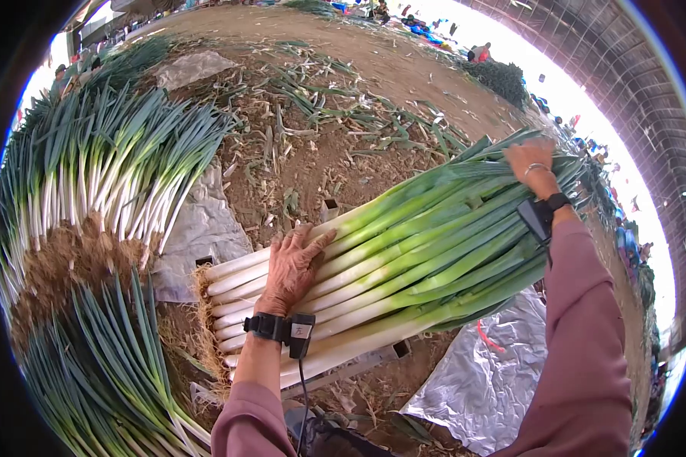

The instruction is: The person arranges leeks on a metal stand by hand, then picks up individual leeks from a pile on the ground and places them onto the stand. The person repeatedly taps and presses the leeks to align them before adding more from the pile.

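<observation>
A wide bundle of leeks [419,251] lies slantwise before me, roots at the lower left and green leaves toward the upper right. My left hand [291,268] rests on the white stalks with its fingers apart, the palm pressed down on them. At the far end, my right hand [531,158] has its fingers curled over the upper leaves and seems to grip them; the fingertips are partly hidden among the greens. Under the bundle, parts of a low frame [400,349] show at the edges.
More leeks [122,160] lie in rows on the left, with another heap [99,373] below. A silver sheet [484,373] covers soil at lower right, with a red tie [489,337] on it. Leaf scraps [320,91] litter the ground beyond. People [480,53] are in the distance.
</observation>
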`<control>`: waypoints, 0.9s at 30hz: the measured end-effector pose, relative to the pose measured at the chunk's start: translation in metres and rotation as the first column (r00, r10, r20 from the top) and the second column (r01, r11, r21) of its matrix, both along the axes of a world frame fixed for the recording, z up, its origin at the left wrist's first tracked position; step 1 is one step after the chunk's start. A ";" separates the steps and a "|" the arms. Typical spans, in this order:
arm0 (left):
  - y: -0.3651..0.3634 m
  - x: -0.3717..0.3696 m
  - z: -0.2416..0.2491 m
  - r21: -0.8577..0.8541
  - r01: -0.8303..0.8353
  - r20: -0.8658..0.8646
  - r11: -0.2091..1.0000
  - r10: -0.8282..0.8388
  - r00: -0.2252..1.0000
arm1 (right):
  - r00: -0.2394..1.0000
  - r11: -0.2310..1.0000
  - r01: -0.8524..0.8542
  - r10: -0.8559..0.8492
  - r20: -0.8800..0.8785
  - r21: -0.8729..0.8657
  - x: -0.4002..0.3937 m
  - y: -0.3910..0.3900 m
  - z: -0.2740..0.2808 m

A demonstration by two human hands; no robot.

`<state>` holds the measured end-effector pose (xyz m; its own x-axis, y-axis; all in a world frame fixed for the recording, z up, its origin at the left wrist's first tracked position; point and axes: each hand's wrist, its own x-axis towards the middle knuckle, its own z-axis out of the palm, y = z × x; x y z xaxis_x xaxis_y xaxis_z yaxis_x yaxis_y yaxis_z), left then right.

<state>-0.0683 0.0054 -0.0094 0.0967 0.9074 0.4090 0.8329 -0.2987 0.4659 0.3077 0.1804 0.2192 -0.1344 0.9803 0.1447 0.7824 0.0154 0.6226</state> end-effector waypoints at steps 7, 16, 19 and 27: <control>0.001 0.000 -0.001 0.053 0.024 -0.022 0.998 -0.023 0.999 | 0.828 0.868 -0.468 0.496 -0.260 0.165 -0.129 -0.063 -0.025; 0.009 -0.008 -0.017 0.118 0.059 0.236 0.991 -0.086 0.968 | 0.822 0.775 -0.556 0.458 -0.340 -0.301 -0.200 -0.069 -0.162; -0.015 -0.049 -0.012 0.098 -0.011 0.263 0.995 -0.015 0.965 | 0.811 0.769 -0.574 0.488 -0.323 -0.280 -0.198 -0.070 -0.158; -0.099 -0.089 -0.026 -0.044 -0.423 -0.348 0.905 0.383 0.856 | 0.803 0.770 -0.589 0.523 -0.285 -0.246 -0.197 -0.069 -0.160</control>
<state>-0.1577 -0.0933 -0.0352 -0.1793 0.9340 0.3091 0.9779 0.1349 0.1598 0.1106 0.1118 0.0592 -0.6723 0.7371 -0.0686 0.6757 0.6489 0.3499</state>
